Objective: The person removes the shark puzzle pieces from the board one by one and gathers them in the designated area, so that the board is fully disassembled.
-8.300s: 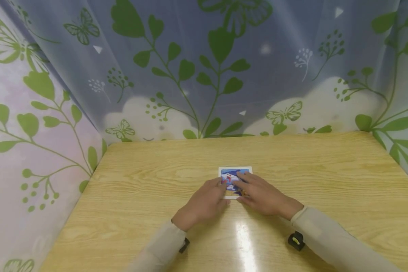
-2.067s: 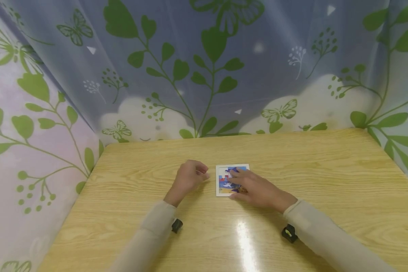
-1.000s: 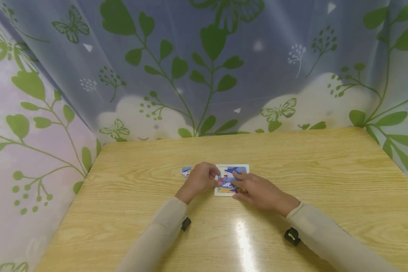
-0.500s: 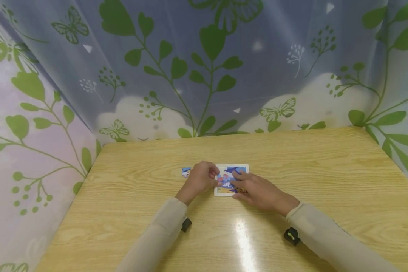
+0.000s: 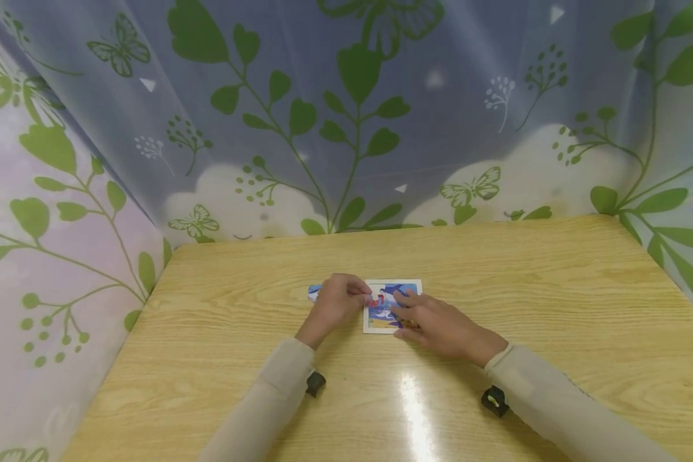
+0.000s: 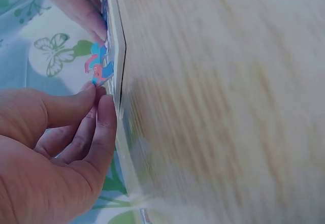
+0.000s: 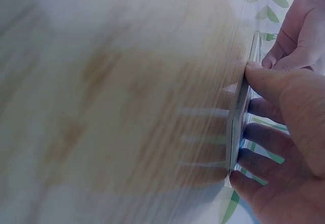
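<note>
A small jigsaw puzzle (image 5: 384, 324) in a white frame lies on the table, its picture blue, red and yellow. A pale gap (image 5: 375, 288) shows at its upper left. My left hand (image 5: 333, 307) is at the frame's left side, pinching a red and blue puzzle piece (image 6: 103, 71) between thumb and forefinger; in the left wrist view the piece stands tilted at the puzzle. My right hand (image 5: 439, 321) rests on the puzzle's right part with fingers spread, its thumb (image 7: 264, 79) at the near edge. Those fingers hide part of the picture.
A loose blue and white puzzle piece (image 5: 314, 292) lies on the wooden table (image 5: 237, 359) just left of my left hand, partly hidden by it. Patterned curtains (image 5: 300, 160) stand at the table's back and sides.
A gap has appeared at the puzzle's upper left since the earliest frame. My left hand has moved from left of the frame onto its left edge, uncovering the loose piece. My right hand stays put.
</note>
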`<control>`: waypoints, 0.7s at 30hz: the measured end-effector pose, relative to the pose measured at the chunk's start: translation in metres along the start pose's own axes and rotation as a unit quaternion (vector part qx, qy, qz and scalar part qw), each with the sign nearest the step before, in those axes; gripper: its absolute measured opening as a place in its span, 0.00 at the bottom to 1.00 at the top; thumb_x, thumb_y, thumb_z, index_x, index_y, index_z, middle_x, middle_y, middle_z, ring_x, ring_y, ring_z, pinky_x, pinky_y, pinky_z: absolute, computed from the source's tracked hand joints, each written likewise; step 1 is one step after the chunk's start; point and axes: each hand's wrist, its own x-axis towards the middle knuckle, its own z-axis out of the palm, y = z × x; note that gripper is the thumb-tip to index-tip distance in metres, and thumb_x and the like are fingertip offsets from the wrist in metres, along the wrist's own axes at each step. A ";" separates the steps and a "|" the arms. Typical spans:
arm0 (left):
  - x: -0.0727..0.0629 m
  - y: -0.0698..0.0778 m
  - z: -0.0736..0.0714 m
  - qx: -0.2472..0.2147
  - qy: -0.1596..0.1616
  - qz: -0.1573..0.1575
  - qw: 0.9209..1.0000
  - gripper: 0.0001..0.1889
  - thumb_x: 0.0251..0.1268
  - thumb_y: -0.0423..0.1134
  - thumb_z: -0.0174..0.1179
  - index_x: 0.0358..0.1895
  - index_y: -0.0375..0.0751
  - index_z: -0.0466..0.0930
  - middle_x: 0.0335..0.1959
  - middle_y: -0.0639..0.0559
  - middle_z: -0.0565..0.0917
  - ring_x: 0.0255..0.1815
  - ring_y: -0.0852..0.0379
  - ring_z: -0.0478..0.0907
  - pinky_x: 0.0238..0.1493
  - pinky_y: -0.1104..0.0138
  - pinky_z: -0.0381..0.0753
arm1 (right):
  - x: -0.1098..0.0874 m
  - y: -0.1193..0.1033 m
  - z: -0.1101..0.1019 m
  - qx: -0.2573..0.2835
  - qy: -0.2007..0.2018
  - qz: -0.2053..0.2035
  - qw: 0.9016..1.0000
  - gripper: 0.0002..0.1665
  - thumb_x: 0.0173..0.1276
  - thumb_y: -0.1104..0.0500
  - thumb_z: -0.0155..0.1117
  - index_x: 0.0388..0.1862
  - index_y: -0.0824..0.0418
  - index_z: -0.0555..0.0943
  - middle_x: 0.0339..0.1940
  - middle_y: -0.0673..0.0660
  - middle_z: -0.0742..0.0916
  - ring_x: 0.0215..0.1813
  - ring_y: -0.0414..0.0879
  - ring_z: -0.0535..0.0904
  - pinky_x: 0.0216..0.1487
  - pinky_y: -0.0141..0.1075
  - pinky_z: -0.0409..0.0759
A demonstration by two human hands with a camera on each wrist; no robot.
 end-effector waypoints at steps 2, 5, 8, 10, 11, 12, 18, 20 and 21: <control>0.000 -0.003 -0.001 -0.016 0.005 -0.005 1.000 0.02 0.64 0.31 0.69 0.37 0.38 0.88 0.33 0.50 0.88 0.36 0.56 0.83 0.42 0.63 0.84 | 0.000 0.000 0.000 0.001 0.000 0.000 1.000 0.29 0.75 0.53 0.64 0.66 0.70 0.76 0.73 0.72 0.71 0.74 0.69 0.65 0.70 0.60 0.66; -0.001 -0.006 -0.004 -0.028 0.013 -0.009 0.999 0.02 0.64 0.32 0.69 0.37 0.39 0.88 0.34 0.50 0.88 0.36 0.57 0.84 0.43 0.63 0.84 | 0.000 0.000 0.000 0.001 0.000 -0.001 1.000 0.29 0.75 0.53 0.64 0.66 0.70 0.76 0.73 0.72 0.71 0.74 0.69 0.65 0.70 0.60 0.66; -0.002 -0.009 -0.009 -0.033 0.018 -0.006 0.999 0.02 0.64 0.32 0.69 0.37 0.38 0.88 0.33 0.50 0.88 0.35 0.56 0.84 0.42 0.62 0.84 | 0.000 0.000 0.000 0.000 0.000 0.000 1.000 0.29 0.75 0.53 0.64 0.67 0.70 0.76 0.73 0.72 0.71 0.74 0.69 0.64 0.70 0.60 0.66; -0.003 -0.011 -0.012 -0.038 0.021 -0.008 0.999 0.02 0.64 0.32 0.69 0.36 0.37 0.88 0.33 0.50 0.88 0.35 0.56 0.84 0.41 0.62 0.84 | 0.000 0.000 0.000 -0.001 -0.001 0.000 1.000 0.29 0.75 0.53 0.64 0.67 0.70 0.76 0.73 0.72 0.70 0.74 0.69 0.64 0.71 0.60 0.65; -0.004 -0.012 -0.014 -0.039 0.024 -0.009 0.999 0.02 0.64 0.31 0.69 0.36 0.36 0.88 0.32 0.50 0.88 0.34 0.56 0.84 0.41 0.62 0.84 | 0.000 0.000 0.000 0.000 -0.002 0.001 1.000 0.29 0.75 0.53 0.64 0.67 0.70 0.76 0.73 0.72 0.70 0.74 0.69 0.64 0.71 0.60 0.65; -0.005 -0.014 -0.016 -0.039 0.026 -0.009 0.999 0.02 0.64 0.31 0.69 0.36 0.36 0.88 0.32 0.50 0.88 0.34 0.56 0.84 0.40 0.63 0.84 | 0.000 0.000 0.000 -0.001 -0.003 0.002 1.000 0.29 0.75 0.53 0.64 0.67 0.70 0.76 0.73 0.72 0.70 0.74 0.69 0.64 0.71 0.60 0.64; -0.012 -0.020 -0.032 -0.042 0.037 -0.021 0.998 0.02 0.66 0.30 0.67 0.36 0.35 0.87 0.33 0.49 0.87 0.35 0.53 0.85 0.38 0.64 0.85 | -0.001 -0.001 -0.001 0.002 -0.005 0.001 1.000 0.29 0.75 0.53 0.64 0.68 0.70 0.75 0.74 0.72 0.70 0.75 0.69 0.63 0.71 0.61 0.64; -0.016 -0.022 -0.037 -0.049 0.037 -0.028 0.998 0.02 0.67 0.29 0.66 0.36 0.36 0.87 0.33 0.48 0.87 0.36 0.52 0.85 0.38 0.63 0.85 | -0.002 -0.001 -0.001 0.003 -0.006 0.002 1.000 0.29 0.75 0.53 0.64 0.68 0.69 0.75 0.74 0.71 0.70 0.75 0.69 0.63 0.71 0.61 0.63; -0.018 -0.024 -0.040 -0.051 0.038 -0.032 0.997 0.02 0.67 0.29 0.66 0.36 0.36 0.87 0.33 0.48 0.87 0.36 0.52 0.85 0.38 0.63 0.85 | -0.002 -0.001 -0.001 0.005 -0.006 0.003 1.000 0.29 0.75 0.53 0.64 0.68 0.69 0.75 0.74 0.71 0.70 0.75 0.69 0.63 0.71 0.61 0.63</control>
